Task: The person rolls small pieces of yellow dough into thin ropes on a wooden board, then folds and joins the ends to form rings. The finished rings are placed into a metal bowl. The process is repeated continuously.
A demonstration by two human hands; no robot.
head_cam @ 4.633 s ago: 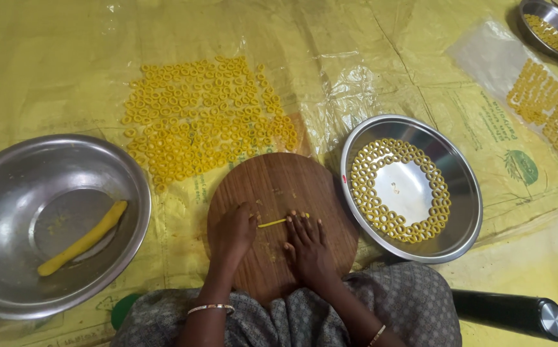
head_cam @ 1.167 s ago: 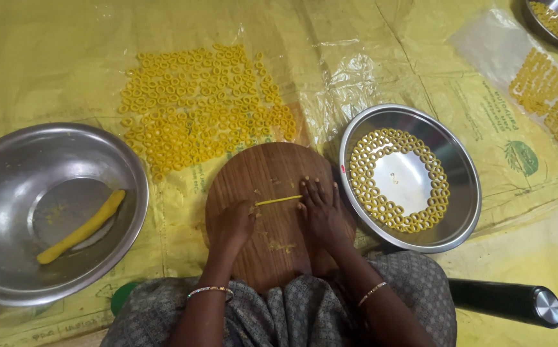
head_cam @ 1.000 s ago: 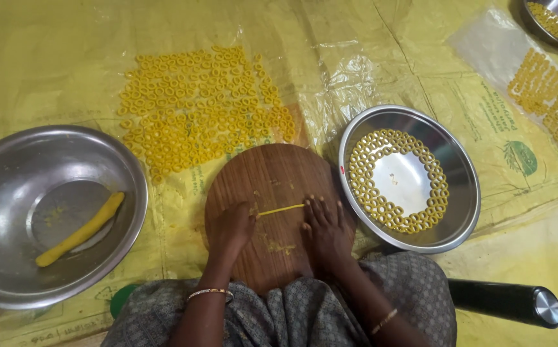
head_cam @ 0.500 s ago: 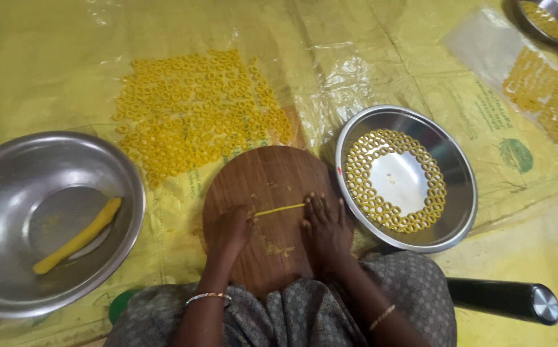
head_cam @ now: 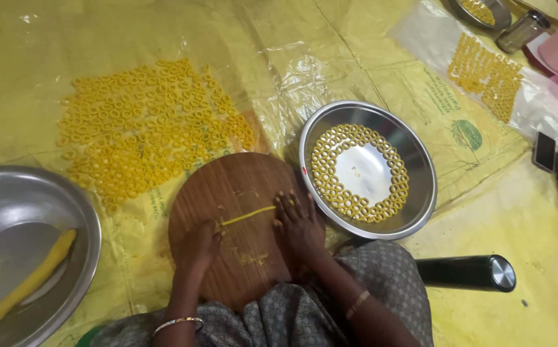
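Note:
A round wooden board (head_cam: 237,186) lies in front of me with a thin yellow dough strand (head_cam: 248,215) stretched across it. My left hand (head_cam: 196,247) rests on the board, its fingertips on the strand's left end. My right hand (head_cam: 298,225) lies flat with fingers spread over the strand's right end. To the right, a steel plate (head_cam: 420,193) holds yellow dough rings arranged in a circle around its bare middle.
Many yellow rings (head_cam: 144,138) lie spread on the yellow plastic sheet (head_cam: 99,51) behind the board. A large steel bowl (head_cam: 67,199) at left holds a thick dough roll (head_cam: 25,279). A black cylinder (head_cam: 462,273) lies at right. More rings (head_cam: 487,74) sit on clear plastic far right.
My right hand has slid back toward me along the board, rolling the strand. The left hand stays at the strand's left end. The view shifted slightly.

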